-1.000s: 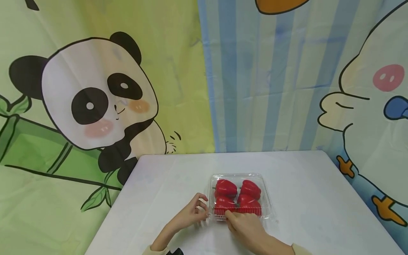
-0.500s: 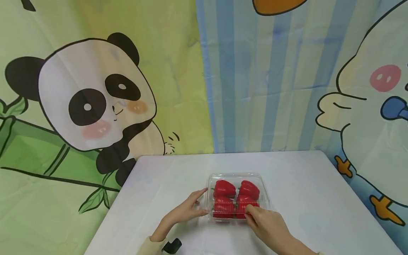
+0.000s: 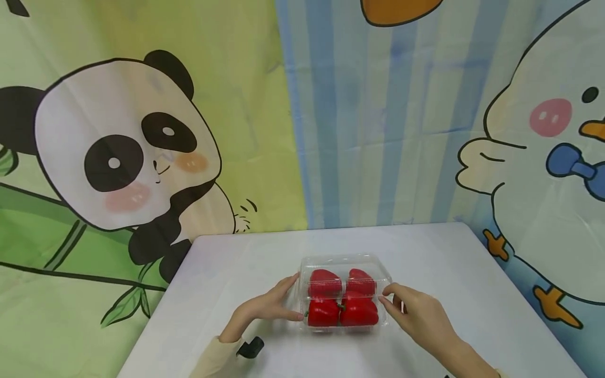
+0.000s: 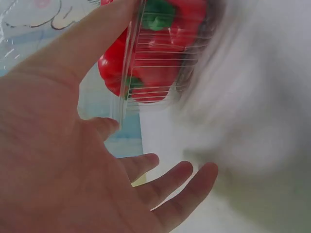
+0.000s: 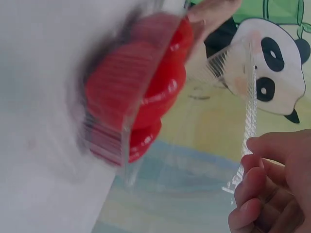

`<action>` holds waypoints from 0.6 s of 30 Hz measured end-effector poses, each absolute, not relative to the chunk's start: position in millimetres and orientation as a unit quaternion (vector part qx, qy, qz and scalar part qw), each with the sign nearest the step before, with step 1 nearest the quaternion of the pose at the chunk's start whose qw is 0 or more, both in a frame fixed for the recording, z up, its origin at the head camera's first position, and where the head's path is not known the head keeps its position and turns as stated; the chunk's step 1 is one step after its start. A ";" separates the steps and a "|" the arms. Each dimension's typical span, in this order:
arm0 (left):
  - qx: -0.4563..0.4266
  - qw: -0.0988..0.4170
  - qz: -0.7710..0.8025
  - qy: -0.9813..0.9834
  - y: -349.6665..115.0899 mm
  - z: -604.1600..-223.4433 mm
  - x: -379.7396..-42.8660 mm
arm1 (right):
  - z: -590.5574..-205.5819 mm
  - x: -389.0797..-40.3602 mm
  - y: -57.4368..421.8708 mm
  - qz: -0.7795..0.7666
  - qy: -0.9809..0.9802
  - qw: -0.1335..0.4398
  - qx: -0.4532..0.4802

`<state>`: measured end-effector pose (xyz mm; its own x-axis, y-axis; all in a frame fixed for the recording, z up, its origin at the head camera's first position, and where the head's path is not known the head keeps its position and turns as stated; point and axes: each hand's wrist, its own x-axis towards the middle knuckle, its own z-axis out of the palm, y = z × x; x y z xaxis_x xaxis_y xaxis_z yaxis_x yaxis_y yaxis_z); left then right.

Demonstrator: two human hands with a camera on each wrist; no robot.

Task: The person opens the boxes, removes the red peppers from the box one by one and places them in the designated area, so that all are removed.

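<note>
A clear plastic clamshell box (image 3: 342, 329) holds several red bell peppers (image 3: 359, 312) with green stems. Its lid (image 5: 250, 92) stands partly raised, the front edge lifted off the base. At the lid's front right corner, my right hand (image 3: 420, 317) pinches the rim between thumb and fingers, seen most clearly in the right wrist view. My left hand (image 3: 269, 307) spreads along the box's left side, thumb at the front and fingers toward the back. In the left wrist view, the left hand (image 4: 92, 160) has its thumb by the ribbed wall and its other fingers apart.
The box stands on a white table (image 3: 250, 257). Behind it hangs a cartoon curtain (image 3: 331, 131) with a panda and a white bird. A small black device (image 3: 251, 347) sits at the left wrist.
My right hand has moved right along the lid's front edge to its corner, and the lid has risen. The left hand's fingers have straightened along the box side.
</note>
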<state>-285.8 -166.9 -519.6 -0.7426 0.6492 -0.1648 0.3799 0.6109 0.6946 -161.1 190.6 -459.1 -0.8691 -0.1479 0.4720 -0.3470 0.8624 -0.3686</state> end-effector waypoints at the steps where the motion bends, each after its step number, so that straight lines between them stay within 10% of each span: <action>1: 0.297 0.206 0.324 0.874 -167.2 -518.9 -287.0 | -457.1 -163.5 192.4 0.226 -0.937 0.229 0.132; 18: 0.283 0.192 0.265 0.902 -164.6 -512.1 -301.2 | -446.4 -210.2 214.6 0.267 -0.881 0.355 0.164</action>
